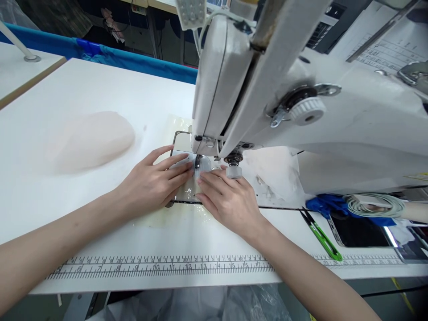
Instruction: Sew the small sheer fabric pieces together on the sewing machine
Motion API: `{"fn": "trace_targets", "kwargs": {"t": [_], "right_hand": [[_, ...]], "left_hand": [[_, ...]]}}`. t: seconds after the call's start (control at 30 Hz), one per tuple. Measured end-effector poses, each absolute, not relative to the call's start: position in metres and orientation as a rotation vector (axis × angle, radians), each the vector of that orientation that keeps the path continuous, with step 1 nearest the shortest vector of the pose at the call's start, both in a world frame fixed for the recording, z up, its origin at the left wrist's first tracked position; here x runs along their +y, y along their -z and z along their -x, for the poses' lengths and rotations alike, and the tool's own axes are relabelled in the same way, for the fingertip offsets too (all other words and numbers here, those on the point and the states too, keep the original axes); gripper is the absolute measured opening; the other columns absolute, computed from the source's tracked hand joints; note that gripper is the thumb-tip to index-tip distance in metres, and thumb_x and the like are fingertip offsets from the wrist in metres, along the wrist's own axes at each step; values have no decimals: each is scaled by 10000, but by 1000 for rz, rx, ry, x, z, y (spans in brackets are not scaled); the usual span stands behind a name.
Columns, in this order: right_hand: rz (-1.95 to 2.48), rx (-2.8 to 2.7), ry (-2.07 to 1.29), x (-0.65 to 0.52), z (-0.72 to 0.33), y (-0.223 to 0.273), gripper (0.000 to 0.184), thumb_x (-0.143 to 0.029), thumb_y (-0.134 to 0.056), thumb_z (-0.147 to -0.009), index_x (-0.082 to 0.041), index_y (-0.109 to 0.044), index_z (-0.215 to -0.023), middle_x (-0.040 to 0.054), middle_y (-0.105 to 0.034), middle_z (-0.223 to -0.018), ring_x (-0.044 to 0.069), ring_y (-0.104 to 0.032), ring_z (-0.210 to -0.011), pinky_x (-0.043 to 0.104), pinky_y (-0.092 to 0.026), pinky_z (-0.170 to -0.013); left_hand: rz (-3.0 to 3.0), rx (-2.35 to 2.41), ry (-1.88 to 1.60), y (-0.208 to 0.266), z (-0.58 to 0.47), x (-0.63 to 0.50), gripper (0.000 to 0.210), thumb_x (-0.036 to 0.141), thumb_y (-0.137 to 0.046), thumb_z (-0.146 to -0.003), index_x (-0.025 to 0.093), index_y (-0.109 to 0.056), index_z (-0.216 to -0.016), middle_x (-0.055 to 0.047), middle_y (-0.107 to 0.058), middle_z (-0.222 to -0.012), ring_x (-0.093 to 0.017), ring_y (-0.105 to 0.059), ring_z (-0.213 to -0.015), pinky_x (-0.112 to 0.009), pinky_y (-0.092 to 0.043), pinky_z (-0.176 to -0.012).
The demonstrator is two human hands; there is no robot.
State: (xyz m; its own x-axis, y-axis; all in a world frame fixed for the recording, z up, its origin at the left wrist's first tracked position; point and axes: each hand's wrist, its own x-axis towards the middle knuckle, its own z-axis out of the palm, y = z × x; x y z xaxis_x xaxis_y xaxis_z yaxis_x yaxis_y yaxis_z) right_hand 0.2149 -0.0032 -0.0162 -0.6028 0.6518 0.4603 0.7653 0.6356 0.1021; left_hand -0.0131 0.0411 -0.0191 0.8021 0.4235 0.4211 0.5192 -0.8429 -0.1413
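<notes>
Both your hands lie palm-down at the foot (197, 162) of the sewing machine (230, 84), one on each side of it. Your left hand (160, 180) comes in from nine o'clock, its fingers extended and slightly spread, the tips just beside the foot. Your right hand (230, 196) reaches up from four o'clock, fingers lightly bent, tips pointing toward ten. Each grip is loosely open, and neither visibly has hold of anything; I can't tell whether a thin layer lies under your fingers.

Taking the foot as the clock's centre, a pale, thin cloth (96, 140) lies on the white worktop (100, 223) between nine and ten o'clock, apart from your left hand. Another pale cloth (277, 171) sits at three, under the machine's arm. Green snips (323, 238) lie at four, beside a dark phone (363, 232); a blue cloth (326, 204) and a coiled cord (374, 206) are between three and four. The printed ruler (189, 266) runs across six o'clock, along your near edge.
</notes>
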Motion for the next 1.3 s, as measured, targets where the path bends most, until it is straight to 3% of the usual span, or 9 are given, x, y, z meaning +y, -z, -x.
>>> {"fn": "trace_targets", "kwargs": {"t": [0.37,0.63,1.03,1.2,1.3], "right_hand": [[1130,-2473,378,-2,-215,17,249,-335,-552,-967,-171,-733,-1014,28,-743,-1088,193,-662,-918,365,-442,-978],[1227,-2522,390,5,-213,17,316,-353,-493,-993,-159,-696,-1138,67,-740,-1093,220,-636,-1018,385,-427,-1000],[1274,-2492,405,9,-217,18,320,-331,-465,-1006,-177,-721,-1123,66,-712,-1178,206,-639,-1017,380,-434,-1024],[1322,-2454,125,7,-215,16,333,-274,-448,-1005,-113,-704,-1144,119,-713,-1160,230,-652,-1010,429,-459,-1009],[1254,-2284,-468,4,-215,5,277,-255,-491,-977,-146,-732,-1058,114,-727,-1114,220,-670,-967,428,-509,-937]], "left_hand": [[2745,-870,599,20,8,42,340,203,-467,-957,183,-626,-1257,-39,-665,-1263,-264,-562,-1242,-491,-347,-1127],[2771,-987,577,24,8,50,364,280,-441,-983,181,-595,-1298,-66,-653,-1280,-287,-533,-1274,-512,-352,-1116],[2709,-1019,542,22,7,47,360,271,-408,-1004,138,-586,-1287,-87,-626,-1315,-287,-526,-1281,-478,-380,-1092],[2685,-1046,629,20,8,45,319,281,-457,-993,156,-602,-1249,-83,-681,-1222,-273,-600,-1185,-462,-428,-1030],[2782,-965,795,17,9,41,323,315,-558,-944,177,-608,-1233,-89,-694,-1187,-263,-627,-1118,-427,-475,-946]]}}
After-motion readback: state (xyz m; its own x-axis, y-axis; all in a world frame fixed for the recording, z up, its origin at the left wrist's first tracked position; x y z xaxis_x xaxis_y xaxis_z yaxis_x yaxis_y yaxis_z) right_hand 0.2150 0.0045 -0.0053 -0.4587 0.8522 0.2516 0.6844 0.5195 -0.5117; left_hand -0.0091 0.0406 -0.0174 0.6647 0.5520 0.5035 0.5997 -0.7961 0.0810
